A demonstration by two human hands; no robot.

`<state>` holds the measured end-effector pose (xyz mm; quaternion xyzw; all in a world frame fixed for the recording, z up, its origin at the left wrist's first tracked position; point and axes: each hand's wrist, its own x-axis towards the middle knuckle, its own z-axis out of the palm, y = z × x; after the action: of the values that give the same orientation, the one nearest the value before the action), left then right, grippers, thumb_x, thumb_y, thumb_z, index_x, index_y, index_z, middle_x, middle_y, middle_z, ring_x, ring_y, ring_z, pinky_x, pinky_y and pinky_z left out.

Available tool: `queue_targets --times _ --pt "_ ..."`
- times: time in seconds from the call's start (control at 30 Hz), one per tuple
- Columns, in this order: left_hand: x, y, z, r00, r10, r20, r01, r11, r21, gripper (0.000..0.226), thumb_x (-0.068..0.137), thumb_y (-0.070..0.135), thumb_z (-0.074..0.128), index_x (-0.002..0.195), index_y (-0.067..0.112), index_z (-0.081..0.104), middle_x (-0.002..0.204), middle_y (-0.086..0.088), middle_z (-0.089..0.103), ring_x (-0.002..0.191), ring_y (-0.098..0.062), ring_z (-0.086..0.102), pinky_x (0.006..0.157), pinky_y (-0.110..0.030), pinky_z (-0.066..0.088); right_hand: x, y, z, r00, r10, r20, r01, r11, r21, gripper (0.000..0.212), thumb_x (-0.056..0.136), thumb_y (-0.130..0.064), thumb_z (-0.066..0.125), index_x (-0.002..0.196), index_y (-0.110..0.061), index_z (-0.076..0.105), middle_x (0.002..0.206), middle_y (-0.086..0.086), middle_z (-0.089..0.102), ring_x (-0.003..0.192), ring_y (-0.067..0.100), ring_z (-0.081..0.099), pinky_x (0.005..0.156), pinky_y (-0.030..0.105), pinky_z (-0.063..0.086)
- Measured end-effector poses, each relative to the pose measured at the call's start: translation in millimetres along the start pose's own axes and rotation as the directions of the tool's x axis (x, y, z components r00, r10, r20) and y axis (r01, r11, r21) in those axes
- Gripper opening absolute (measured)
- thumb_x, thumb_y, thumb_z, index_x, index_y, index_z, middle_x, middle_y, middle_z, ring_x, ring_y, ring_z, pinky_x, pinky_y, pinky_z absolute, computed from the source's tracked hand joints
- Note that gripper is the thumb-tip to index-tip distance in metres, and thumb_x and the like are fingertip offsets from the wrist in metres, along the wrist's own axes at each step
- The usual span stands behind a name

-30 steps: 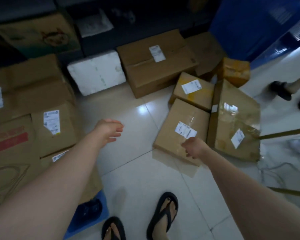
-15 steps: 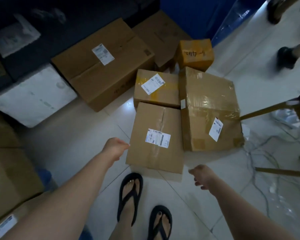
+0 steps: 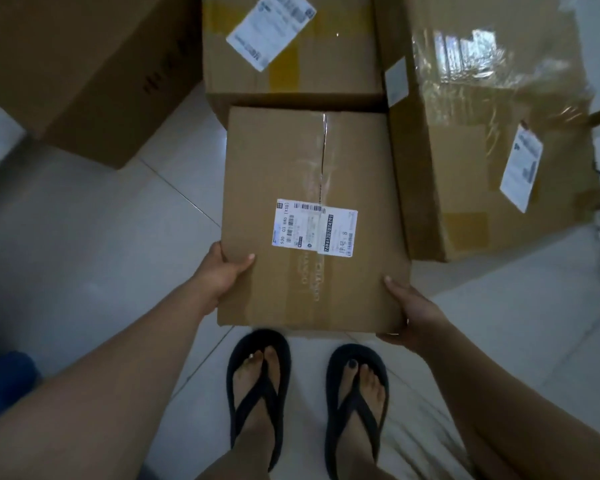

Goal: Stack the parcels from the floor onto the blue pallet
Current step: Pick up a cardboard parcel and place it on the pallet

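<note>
The labelled cardboard parcel (image 3: 312, 220) on the floor (image 3: 84, 237) is gripped at its near corners by the left hand (image 3: 222, 271) and right hand (image 3: 409, 310). Wedged against the neighbouring taped box (image 3: 482, 133), it could be snagged and dropped when lifted.

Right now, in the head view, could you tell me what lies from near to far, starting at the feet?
Black flip-flops → held parcel with the white label, left hand and right hand on its near corners → yellow-taped parcel.
</note>
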<state>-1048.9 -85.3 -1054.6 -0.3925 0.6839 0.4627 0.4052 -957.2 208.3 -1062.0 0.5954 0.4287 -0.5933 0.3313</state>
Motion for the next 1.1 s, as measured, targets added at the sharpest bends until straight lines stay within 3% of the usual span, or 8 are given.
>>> queue_targets --times 0.1,0.23,0.4,0.57,0.77,0.93,1.0,1.1 --pt "-15 0 -3 0.998 -0.065 0.015 0.066 0.995 -0.071 0.053 0.091 0.022 0.062 0.136 0.018 0.035 0.118 0.0 0.054 0.085 -0.015 0.056 0.061 -0.036 0.047 -14 -1 -1 0.998 -0.057 -0.026 0.058 0.998 0.038 0.059 0.078 -0.038 0.072 0.13 -0.02 0.049 0.118 0.007 0.062 0.101 0.033 0.06 0.073 0.046 0.056" --pt "-71 -5 -23 0.989 -0.147 0.034 0.149 0.985 -0.09 0.047 0.094 0.021 0.057 0.136 0.022 0.034 0.117 0.001 0.052 0.098 -0.022 0.053 0.074 -0.049 0.048 -64 -7 -9 0.995 -0.065 -0.069 0.062 0.997 -0.047 0.056 0.084 -0.029 0.068 0.134 -0.017 0.045 0.121 0.009 0.056 0.102 0.032 0.056 0.082 0.051 0.052" --pt "-162 -13 -57 0.978 -0.208 -0.027 0.195 0.949 -0.247 0.039 0.097 0.013 0.05 0.134 0.02 0.037 0.116 -0.003 0.055 0.085 -0.019 0.055 0.074 -0.045 0.048 -148 -19 6 0.994 -0.1 -0.039 0.092 0.981 -0.169 0.039 0.088 -0.023 0.063 0.124 -0.016 0.048 0.115 0.009 0.055 0.095 0.028 0.054 0.067 0.044 0.051" --pt "-240 -16 -111 0.977 -0.193 -0.085 0.138 0.889 -0.437 0.043 0.097 0.009 0.05 0.136 0.02 0.036 0.117 -0.005 0.054 0.082 -0.018 0.056 0.065 -0.038 0.047 -225 -35 44 0.99 -0.14 0.03 0.142 0.952 -0.272 0.04 0.088 -0.023 0.064 0.125 -0.018 0.049 0.118 0.008 0.056 0.104 0.03 0.053 0.067 0.044 0.054" --pt "-310 -21 -172 0.972 -0.159 -0.176 0.01 0.769 -0.639 0.045 0.096 0.009 0.052 0.136 0.023 0.039 0.112 -0.004 0.056 0.096 -0.026 0.056 0.088 -0.051 0.047 -303 -66 111 0.964 -0.236 0.126 0.267 0.867 -0.421 0.053 0.087 -0.022 0.066 0.135 -0.017 0.045 0.124 0.008 0.054 0.106 0.03 0.051 0.082 0.053 0.052" --pt "-360 -39 -211 0.957 -0.172 -0.235 -0.081 0.617 -0.782 0.046 0.096 0.007 0.051 0.137 0.023 0.038 0.112 -0.006 0.058 0.088 -0.023 0.057 0.071 -0.04 0.048 -362 -74 175 0.925 -0.294 0.239 0.379 0.754 -0.537 0.046 0.087 -0.022 0.066 0.13 -0.02 0.048 0.111 0.005 0.055 0.095 0.026 0.051 0.07 0.047 0.053" --pt "-377 -52 -231 0.947 -0.181 -0.266 -0.13 0.543 -0.83 0.047 0.095 0.003 0.051 0.138 0.019 0.039 0.115 -0.009 0.06 0.089 -0.023 0.058 0.074 -0.04 0.049 -387 -70 206 0.907 -0.303 0.292 0.42 0.698 -0.579 0.046 0.087 -0.022 0.065 0.13 -0.019 0.048 0.111 0.004 0.054 0.097 0.026 0.051 0.066 0.046 0.053" --pt "-400 -74 -265 0.93 -0.202 -0.308 -0.189 0.455 -0.87 0.046 0.094 0.002 0.051 0.136 0.018 0.041 0.128 -0.01 0.058 0.095 -0.025 0.057 0.074 -0.039 0.05 -419 -56 255 0.881 -0.308 0.358 0.471 0.621 -0.626 0.048 0.086 -0.022 0.067 0.13 -0.019 0.048 0.119 0.007 0.051 0.106 0.031 0.048 0.081 0.056 0.052"
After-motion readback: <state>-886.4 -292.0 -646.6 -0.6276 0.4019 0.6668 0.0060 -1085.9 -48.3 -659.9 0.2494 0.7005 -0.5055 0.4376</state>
